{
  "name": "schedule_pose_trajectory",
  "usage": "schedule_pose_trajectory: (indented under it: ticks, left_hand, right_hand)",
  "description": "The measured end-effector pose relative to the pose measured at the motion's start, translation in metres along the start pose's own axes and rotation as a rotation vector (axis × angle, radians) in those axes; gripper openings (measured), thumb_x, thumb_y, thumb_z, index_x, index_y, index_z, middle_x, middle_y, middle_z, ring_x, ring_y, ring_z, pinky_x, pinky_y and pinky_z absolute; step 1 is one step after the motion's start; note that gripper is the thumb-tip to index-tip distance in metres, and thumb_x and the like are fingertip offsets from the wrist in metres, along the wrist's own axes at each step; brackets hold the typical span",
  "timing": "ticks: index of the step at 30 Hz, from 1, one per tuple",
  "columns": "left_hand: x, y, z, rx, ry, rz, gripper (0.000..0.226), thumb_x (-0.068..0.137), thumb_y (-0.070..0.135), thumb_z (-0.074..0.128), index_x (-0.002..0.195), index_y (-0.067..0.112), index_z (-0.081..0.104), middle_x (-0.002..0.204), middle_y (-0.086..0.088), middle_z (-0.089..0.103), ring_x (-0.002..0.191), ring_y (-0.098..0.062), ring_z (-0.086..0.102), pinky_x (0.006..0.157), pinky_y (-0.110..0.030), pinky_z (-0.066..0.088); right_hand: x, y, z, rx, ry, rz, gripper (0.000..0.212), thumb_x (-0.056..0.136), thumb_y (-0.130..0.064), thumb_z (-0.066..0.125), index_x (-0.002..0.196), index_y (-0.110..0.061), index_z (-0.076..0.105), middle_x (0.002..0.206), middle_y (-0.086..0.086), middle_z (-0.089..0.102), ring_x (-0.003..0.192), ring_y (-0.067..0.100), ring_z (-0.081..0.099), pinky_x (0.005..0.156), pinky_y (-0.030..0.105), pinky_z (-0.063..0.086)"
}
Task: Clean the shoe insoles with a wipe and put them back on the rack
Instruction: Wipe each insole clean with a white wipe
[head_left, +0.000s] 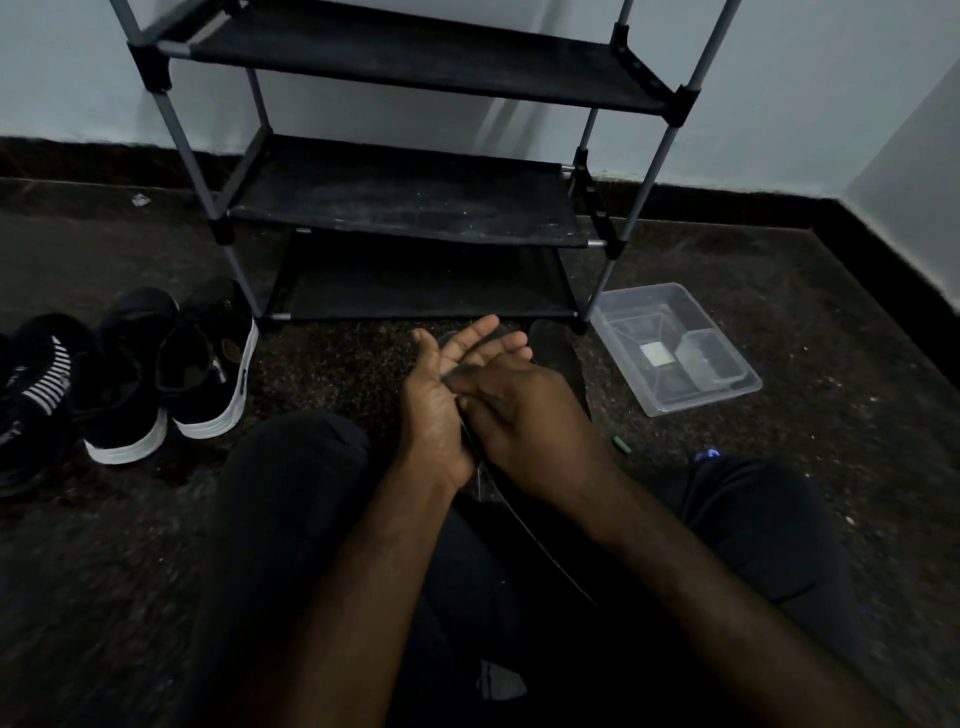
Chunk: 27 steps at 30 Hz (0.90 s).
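Right hand (524, 415) around dark insole (470, 359), left hand (439, 400) flat alongside.

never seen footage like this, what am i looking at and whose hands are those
There is one camera, worn on a person's head, looking down as they sit on the floor. Both hands are their own and bare. The left hand lies flat against a thin dark insole, seen edge-on, and the right hand grips it. I can't make out a wipe. Ahead stands a rack with black shelves. On the floor are shoes to the left and a clear tub to the right.
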<state>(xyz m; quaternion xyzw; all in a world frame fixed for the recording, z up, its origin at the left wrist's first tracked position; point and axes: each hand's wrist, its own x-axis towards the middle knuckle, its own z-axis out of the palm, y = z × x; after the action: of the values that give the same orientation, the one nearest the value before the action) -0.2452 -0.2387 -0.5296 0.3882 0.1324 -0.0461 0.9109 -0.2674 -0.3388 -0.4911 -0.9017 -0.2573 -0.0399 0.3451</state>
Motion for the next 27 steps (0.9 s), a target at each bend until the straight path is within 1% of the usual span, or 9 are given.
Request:
schedule_pose_trajectory:
  ticks: [4, 6, 8, 10, 13, 16, 18, 22, 27]
  left_hand:
    - [0.000, -0.005, 0.006, 0.006, -0.006, -0.007, 0.074, 0.099, 0.061, 0.016, 0.118, 0.005, 0.060, 0.104, -0.016, 0.073, 0.099, -0.027, 0.069, 0.088, -0.037, 0.055]
    - [0.000, -0.005, 0.005, -0.001, 0.001, -0.018, 0.076, 0.098, 0.062, 0.016, 0.120, 0.005, 0.060, 0.106, -0.017, 0.072, 0.100, -0.027, 0.069, 0.089, -0.038, 0.054]
    - [0.000, -0.002, 0.001, -0.005, 0.000, -0.012, 0.077, 0.098, 0.064, 0.013, 0.121, 0.006, 0.059, 0.107, -0.017, 0.072, 0.101, -0.025, 0.070, 0.089, -0.037, 0.053]
    - [0.000, -0.002, 0.003, -0.002, -0.004, -0.013, 0.077, 0.098, 0.063, 0.013, 0.121, 0.006, 0.059, 0.107, -0.017, 0.072, 0.100, -0.025, 0.070, 0.089, -0.037, 0.053]
    - [-0.001, -0.005, 0.006, 0.015, 0.000, -0.019, 0.077, 0.098, 0.063, 0.014, 0.119, 0.006, 0.060, 0.106, -0.017, 0.072, 0.099, -0.027, 0.069, 0.090, -0.037, 0.053]
    - [-0.001, -0.003, 0.003, 0.011, 0.011, -0.018, 0.078, 0.097, 0.064, 0.012, 0.120, 0.007, 0.060, 0.108, -0.017, 0.072, 0.101, -0.025, 0.070, 0.094, -0.038, 0.051]
    - [-0.001, -0.001, 0.002, 0.009, 0.009, -0.009, 0.079, 0.097, 0.064, 0.010, 0.119, 0.007, 0.060, 0.107, -0.017, 0.072, 0.100, -0.024, 0.070, 0.094, -0.038, 0.051]
    - [-0.001, -0.005, 0.005, 0.012, 0.008, -0.011, 0.077, 0.098, 0.064, 0.013, 0.117, 0.006, 0.061, 0.104, -0.016, 0.073, 0.098, -0.027, 0.070, 0.086, -0.036, 0.054]
    - [-0.001, 0.000, 0.002, 0.005, 0.008, -0.012, 0.081, 0.097, 0.065, 0.010, 0.121, 0.006, 0.059, 0.109, -0.018, 0.071, 0.102, -0.025, 0.070, 0.093, -0.038, 0.051]
  right_hand:
    - [0.008, 0.011, -0.005, -0.219, 0.113, 0.137, 0.023, 0.091, -0.018, 0.054, 0.104, -0.020, 0.073, 0.105, 0.000, 0.068, 0.091, 0.019, 0.064, 0.078, 0.035, 0.053]
    - [0.007, 0.006, -0.001, -0.132, 0.068, 0.087, 0.025, 0.089, -0.014, 0.057, 0.106, -0.019, 0.074, 0.107, 0.003, 0.069, 0.093, 0.019, 0.065, 0.079, 0.033, 0.053]
    - [0.002, 0.001, 0.001, 0.004, 0.010, 0.009, 0.027, 0.087, -0.012, 0.059, 0.110, -0.018, 0.073, 0.108, 0.005, 0.070, 0.096, 0.019, 0.065, 0.081, 0.035, 0.054]
    - [0.003, 0.005, 0.000, -0.026, 0.024, 0.022, 0.026, 0.089, -0.015, 0.059, 0.110, -0.022, 0.073, 0.108, 0.001, 0.069, 0.096, 0.017, 0.065, 0.081, 0.036, 0.054]
    - [0.009, 0.014, -0.002, -0.124, 0.125, 0.125, 0.022, 0.091, -0.019, 0.056, 0.103, -0.023, 0.074, 0.107, -0.002, 0.069, 0.095, 0.017, 0.065, 0.081, 0.039, 0.054]
    - [0.006, 0.005, 0.002, -0.078, 0.016, 0.012, 0.029, 0.087, -0.015, 0.056, 0.109, -0.019, 0.073, 0.108, 0.004, 0.069, 0.096, 0.020, 0.065, 0.080, 0.040, 0.054]
    - [0.003, 0.004, 0.002, -0.031, -0.019, -0.026, 0.030, 0.087, -0.016, 0.057, 0.112, -0.022, 0.072, 0.108, 0.003, 0.069, 0.097, 0.019, 0.064, 0.079, 0.039, 0.054]
    - [0.010, 0.017, -0.001, -0.132, 0.125, 0.120, 0.023, 0.090, -0.020, 0.055, 0.103, -0.023, 0.073, 0.107, -0.001, 0.069, 0.095, 0.019, 0.066, 0.080, 0.041, 0.055]
    - [0.004, 0.006, 0.003, 0.003, 0.005, -0.045, 0.028, 0.087, -0.014, 0.058, 0.111, -0.020, 0.073, 0.107, 0.004, 0.070, 0.097, 0.019, 0.065, 0.081, 0.040, 0.054]
